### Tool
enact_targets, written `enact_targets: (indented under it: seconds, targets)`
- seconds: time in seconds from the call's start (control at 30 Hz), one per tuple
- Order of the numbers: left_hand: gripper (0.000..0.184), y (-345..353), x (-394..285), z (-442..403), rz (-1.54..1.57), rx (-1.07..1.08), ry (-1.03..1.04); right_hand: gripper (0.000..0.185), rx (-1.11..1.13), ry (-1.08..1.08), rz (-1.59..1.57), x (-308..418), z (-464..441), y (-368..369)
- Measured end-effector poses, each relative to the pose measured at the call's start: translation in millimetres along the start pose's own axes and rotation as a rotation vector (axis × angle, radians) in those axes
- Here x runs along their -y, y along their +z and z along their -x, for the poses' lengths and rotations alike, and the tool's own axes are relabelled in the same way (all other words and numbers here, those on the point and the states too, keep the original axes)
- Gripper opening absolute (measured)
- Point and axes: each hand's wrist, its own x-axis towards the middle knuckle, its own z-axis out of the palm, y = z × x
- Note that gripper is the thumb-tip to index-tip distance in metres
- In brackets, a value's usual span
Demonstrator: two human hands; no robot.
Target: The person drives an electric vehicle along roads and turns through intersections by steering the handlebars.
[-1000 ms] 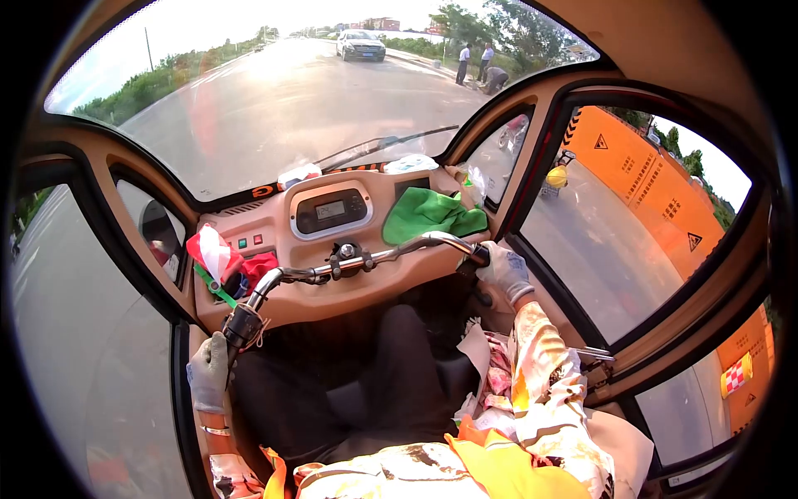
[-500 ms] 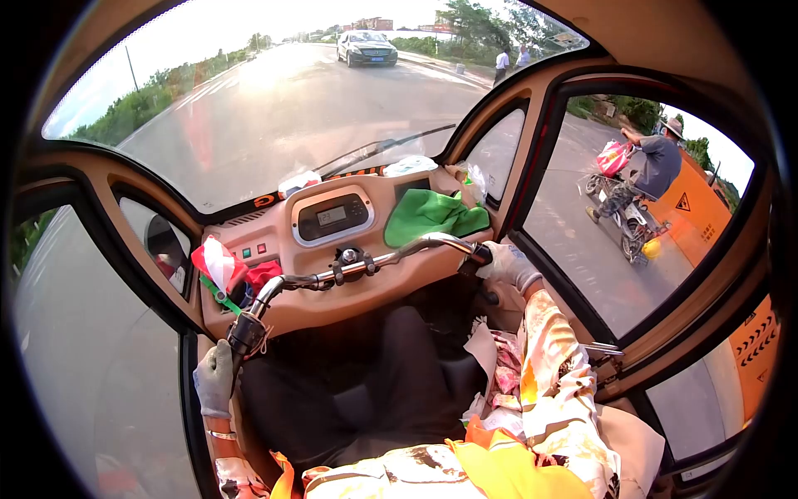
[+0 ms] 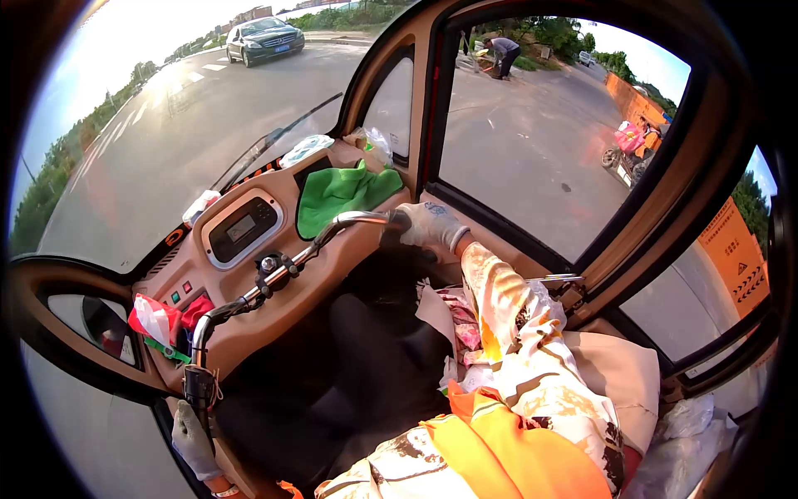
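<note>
My left hand (image 3: 193,441), in a pale glove, is at the lower left, wrapped round the black left grip below the control (image 3: 199,384) of the chrome handlebar (image 3: 316,243). Higher up on the right, my gloved right hand (image 3: 431,226) closes round the other grip. Between them lies the dashboard with its display (image 3: 241,230). A green cloth (image 3: 341,198) rests on the dash near my right hand. A red and white bundle (image 3: 156,320) sits in the left tray, above my left hand.
Beyond the windshield a dark car (image 3: 264,39) is on the road. Through the right window, a bent-over person (image 3: 503,54), a scooter with a pink bag (image 3: 629,137) and orange barriers (image 3: 731,247) show. A plastic bag (image 3: 683,441) lies behind the seat.
The view has turned to the right, so the handlebar and dash appear further left and tilted. Both hands stay on the grips. The scooter rider has shifted to the window's right edge.
</note>
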Motion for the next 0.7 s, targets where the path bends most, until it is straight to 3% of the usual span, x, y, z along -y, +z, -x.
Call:
enact_targets:
  seconds: [0.07,0.13,0.23,0.33,0.4,0.7]
  targets:
    - [0.054,4,-5,2,0.147,0.021,-0.061,0.046,0.028,0.028,-0.004,12,5,-11]
    - [0.049,2,-15,5,0.083,0.018,-0.135,0.052,-0.018,-0.024,0.111,-1,-5,-3]
    - [0.053,4,5,4,0.061,-0.003,-0.083,0.054,0.079,0.073,0.067,17,0,-19]
    - [0.052,6,3,6,0.006,-0.053,0.009,0.044,0.024,0.013,0.050,20,1,-22]
    - [0.052,5,2,8,0.156,0.010,-0.100,0.043,0.030,0.025,0.055,21,3,-21]
    - [0.052,13,14,5,0.122,-0.041,-0.071,0.044,0.000,0.033,0.095,23,2,-21]
